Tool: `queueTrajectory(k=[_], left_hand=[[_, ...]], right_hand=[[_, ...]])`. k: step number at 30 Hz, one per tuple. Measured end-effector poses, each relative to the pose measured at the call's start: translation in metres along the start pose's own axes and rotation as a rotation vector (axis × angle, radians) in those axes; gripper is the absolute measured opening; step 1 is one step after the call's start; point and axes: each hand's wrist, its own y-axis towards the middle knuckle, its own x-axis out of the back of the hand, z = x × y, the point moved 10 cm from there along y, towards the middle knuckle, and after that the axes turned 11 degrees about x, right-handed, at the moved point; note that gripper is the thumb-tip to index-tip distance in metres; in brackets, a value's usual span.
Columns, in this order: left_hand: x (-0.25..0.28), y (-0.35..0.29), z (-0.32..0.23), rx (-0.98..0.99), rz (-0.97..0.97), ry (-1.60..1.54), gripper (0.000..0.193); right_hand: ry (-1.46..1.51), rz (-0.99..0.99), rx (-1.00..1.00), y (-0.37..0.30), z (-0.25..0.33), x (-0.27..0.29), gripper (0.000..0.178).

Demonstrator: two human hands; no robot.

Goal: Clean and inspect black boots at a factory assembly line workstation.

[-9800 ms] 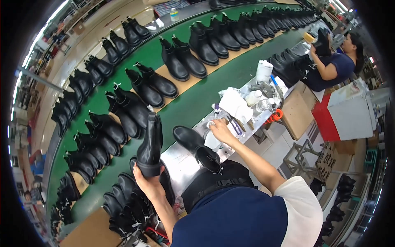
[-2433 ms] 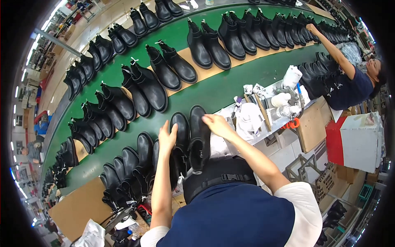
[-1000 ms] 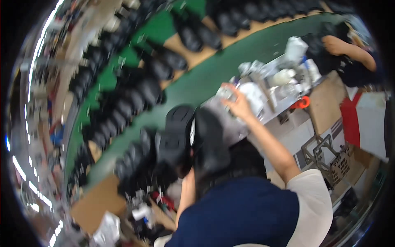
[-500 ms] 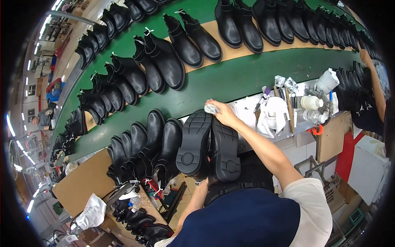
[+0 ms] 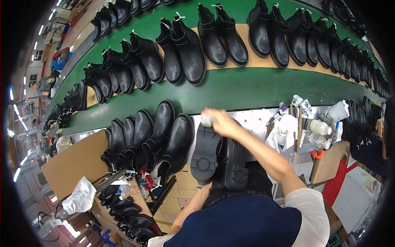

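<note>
Two black ankle boots are in front of me with their soles turned up, the left boot (image 5: 205, 158) showing its whole tread and the right boot (image 5: 235, 164) tilted to show more of its side. From below, my left hand (image 5: 202, 190) grips them around the shafts; its fingers are mostly hidden behind the boots. My right hand (image 5: 222, 122), slightly blurred, is closed on a small white cloth pad (image 5: 207, 120) and presses it at the toe end of the left boot's sole.
Several black boots (image 5: 160, 123) stand left of my hands. Rows of boots (image 5: 189, 53) line brown paper on the green table (image 5: 247, 88). At right are a white cloth (image 5: 284, 131), bottles (image 5: 320, 127) and orange-handled scissors (image 5: 317, 154). A cardboard sheet (image 5: 74, 168) leans at left.
My right hand and the pad have shifted from between the two toes onto the left boot's toe. The right boot has turned to show more of its side. The whole view has swung slightly.
</note>
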Motion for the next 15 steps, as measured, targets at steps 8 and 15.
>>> queueTrajectory(k=[8,15], left_hand=[[-0.015,-0.003,0.017,-0.092,0.044,0.066,0.039],[-0.074,0.046,-0.008,-0.178,0.063,0.147,0.040]], right_hand=[[-0.274,-0.126,-0.022,0.004,-0.007,0.015,0.042],[0.056,0.259,0.152,-0.013,0.086,-0.061,0.060]])
